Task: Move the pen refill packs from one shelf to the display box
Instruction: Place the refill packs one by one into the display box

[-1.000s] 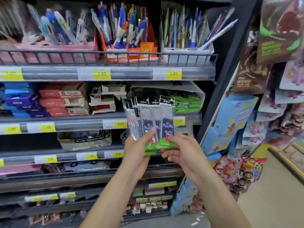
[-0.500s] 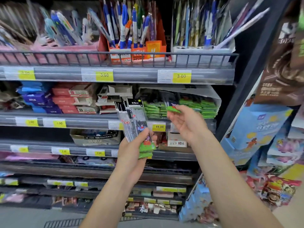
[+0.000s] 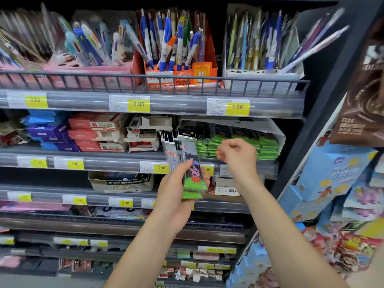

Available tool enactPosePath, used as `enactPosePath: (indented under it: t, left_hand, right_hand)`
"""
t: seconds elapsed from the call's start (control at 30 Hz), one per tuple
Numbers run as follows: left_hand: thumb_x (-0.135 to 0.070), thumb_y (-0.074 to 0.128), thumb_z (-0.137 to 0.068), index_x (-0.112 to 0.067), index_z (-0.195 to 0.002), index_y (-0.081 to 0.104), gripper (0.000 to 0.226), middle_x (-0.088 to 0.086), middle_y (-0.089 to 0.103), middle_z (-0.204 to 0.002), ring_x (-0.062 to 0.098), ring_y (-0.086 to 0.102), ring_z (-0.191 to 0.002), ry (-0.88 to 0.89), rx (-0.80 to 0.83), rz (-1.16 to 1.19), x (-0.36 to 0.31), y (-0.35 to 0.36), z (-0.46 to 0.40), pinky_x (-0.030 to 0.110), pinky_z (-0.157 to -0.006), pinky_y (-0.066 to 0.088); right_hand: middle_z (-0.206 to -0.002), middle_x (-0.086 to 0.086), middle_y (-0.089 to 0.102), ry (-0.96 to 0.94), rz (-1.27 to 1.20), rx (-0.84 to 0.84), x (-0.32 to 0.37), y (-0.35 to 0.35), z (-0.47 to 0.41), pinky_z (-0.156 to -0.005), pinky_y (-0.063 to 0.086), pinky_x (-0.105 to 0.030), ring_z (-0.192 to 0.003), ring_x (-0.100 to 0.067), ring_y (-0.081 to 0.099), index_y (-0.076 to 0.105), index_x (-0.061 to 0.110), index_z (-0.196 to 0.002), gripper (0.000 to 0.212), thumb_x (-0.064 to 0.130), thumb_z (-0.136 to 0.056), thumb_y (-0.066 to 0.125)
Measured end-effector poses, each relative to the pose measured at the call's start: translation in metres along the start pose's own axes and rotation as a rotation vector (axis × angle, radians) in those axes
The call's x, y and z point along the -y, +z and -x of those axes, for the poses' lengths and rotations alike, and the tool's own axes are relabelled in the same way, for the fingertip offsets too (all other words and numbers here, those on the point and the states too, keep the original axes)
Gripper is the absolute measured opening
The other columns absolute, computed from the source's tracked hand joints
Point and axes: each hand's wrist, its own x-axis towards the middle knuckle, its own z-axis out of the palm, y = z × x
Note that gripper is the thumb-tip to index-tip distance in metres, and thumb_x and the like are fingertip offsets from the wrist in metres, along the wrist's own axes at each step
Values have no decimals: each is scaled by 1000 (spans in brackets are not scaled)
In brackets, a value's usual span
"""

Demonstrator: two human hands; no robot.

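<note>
Left hand [image 3: 176,196] holds a fanned bunch of pen refill packs [image 3: 188,163] upright, thumb across the front near the cartoon print, fingers curled behind the green bottoms. Exact count unclear, several at least. Right hand [image 3: 236,156] is up by the display box [image 3: 268,129], fingers loosely curled w/ thumb and forefinger nearly pinched; nothing visible between them, so it looks empty, tho blur makes that uncertain.

Handling, as a guess: packs look light, thin, glossy plastic sleeves w/ stiff refills inside, so they'll bend little lengthwise but slide over each other easily. The fan is already splayed above the thumb; a loose grip could let 1 slip out. Best hold is prob. the green bottom end, just under the thumb, where the packs overlap; for peeling off 1 at a time, pinch a black header tab at the top, well above the left fingertips.

Around: the box sits right behind the right fingers, already stacked w/ green-ended packs [image 3: 268,148], its white flap overhanging above the knuckles, so entry is low and narrow. White cartons [image 3: 143,136] sit just past the held packs' tops. Price tag strip [image 3: 160,168] runs behind the left fingers. Snack bags [image 3: 332,179] hang off to the outside of the right wrist, clear of the path.
</note>
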Motion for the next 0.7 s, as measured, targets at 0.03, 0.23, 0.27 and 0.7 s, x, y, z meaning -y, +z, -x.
enactPosePath:
  t: [0.03,0.23,0.27,0.7]
  left_hand:
    - [-23,64,-102,-3,-107,73,22,19,78,-89,26,74,-76,-6,8,3,-1,1,0,41,-85,56]
    - [-18,59,-101,0,-103,74,24,19,73,-95,27,69,-78,-3,37,-103,-9,2,-6,38,-73,51]
    - [-17,62,-101,3,-110,73,25,21,73,-100,30,68,-83,2,35,-125,-9,2,-7,39,-76,51]
    - [-25,81,-91,-13,-112,76,24,8,82,-105,24,79,-97,81,-1,-246,-3,-18,-9,29,-71,61]
  right_hand:
    - [-69,1,73,0,7,18,0,-1,9,-70,61,-36,-74,-26,73,71,17,-82,15,6,-90,64]
    - [-75,-6,68,131,-148,338,1,-12,94,-51,51,-31,-62,-16,63,78,33,-94,13,40,-92,67]
    - [-74,-5,65,139,-177,352,2,-13,102,-51,52,-30,-61,-17,61,77,38,-99,11,38,-93,68]
    - [-64,-6,60,222,-139,266,2,-5,108,-48,51,-30,-52,-19,57,75,20,-79,25,29,-99,64]
